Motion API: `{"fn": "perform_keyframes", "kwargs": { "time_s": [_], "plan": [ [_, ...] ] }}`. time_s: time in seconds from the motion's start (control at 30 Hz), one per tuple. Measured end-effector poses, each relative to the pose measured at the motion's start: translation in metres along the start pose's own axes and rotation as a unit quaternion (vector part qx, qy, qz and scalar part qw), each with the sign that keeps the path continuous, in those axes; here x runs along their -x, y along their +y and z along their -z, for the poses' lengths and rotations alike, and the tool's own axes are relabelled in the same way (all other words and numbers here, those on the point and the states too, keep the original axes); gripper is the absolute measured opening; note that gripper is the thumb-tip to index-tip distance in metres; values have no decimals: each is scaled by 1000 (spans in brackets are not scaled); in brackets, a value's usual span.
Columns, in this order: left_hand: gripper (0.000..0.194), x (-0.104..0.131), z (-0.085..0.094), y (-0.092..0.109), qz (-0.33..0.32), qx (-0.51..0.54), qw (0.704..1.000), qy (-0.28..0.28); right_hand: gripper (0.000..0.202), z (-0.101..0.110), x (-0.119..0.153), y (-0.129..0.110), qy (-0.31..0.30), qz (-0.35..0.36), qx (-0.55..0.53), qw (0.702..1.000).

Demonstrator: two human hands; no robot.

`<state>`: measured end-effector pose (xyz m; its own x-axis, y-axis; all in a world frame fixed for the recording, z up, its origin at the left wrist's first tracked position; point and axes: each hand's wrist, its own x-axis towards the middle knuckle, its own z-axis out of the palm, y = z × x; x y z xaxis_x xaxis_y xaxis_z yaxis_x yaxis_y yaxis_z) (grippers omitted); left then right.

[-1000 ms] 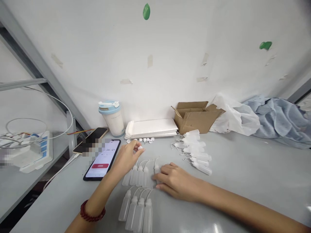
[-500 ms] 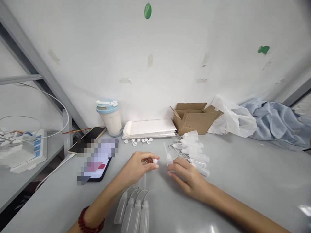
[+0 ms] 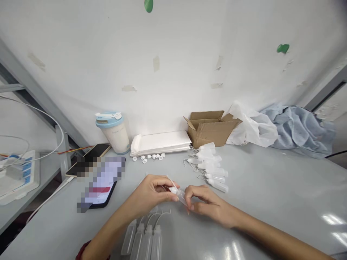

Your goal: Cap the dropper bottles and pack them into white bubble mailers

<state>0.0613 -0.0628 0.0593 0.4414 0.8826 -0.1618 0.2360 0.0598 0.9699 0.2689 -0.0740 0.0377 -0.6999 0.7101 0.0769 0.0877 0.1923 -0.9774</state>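
Observation:
My left hand (image 3: 153, 191) pinches a small white cap (image 3: 173, 190) between thumb and fingers. The cap is at the neck of a translucent plastic squeeze bottle (image 3: 182, 198); whether it is seated there I cannot tell. My right hand (image 3: 210, 205) has its fingers closed around the bottle's lower end, and the bottle lies tilted between both hands. Below my left forearm, several similar bottles (image 3: 148, 240) with thin curved strips at their tops lie side by side. To the right, beyond my right hand, more of these bottles (image 3: 213, 169) lie in a loose column.
Several loose white caps (image 3: 154, 156) lie before a stack of white padded envelopes (image 3: 162, 141). A lidded cup (image 3: 115, 135) and two phones (image 3: 88, 159) (image 3: 100, 187) are at left. An open cardboard box (image 3: 213, 133), a white plastic bag (image 3: 251, 126) and blue cloth (image 3: 298, 130) stand along the wall.
My hands have come together: the cap in my left hand now meets the bottle's top. The bottle has gone from nearly upright to tilted leftward. The view has shifted slightly right.

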Motion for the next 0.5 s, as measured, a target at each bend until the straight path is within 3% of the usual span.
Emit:
{"fn": "perform_keyframes", "kwargs": {
  "time_s": [0.2,0.37,0.5],
  "plan": [
    [10,0,-8,-5,0,7,1000,11,3,1,0,3,34,-52,-99,993],
    [13,0,-12,-8,-16,10,999,40,11,-1,-1,13,22,-53,-222,973],
    [19,1,-9,-3,-8,-1,1000,-17,17,-1,-2,15,7,-50,-264,963]
  ]
}}
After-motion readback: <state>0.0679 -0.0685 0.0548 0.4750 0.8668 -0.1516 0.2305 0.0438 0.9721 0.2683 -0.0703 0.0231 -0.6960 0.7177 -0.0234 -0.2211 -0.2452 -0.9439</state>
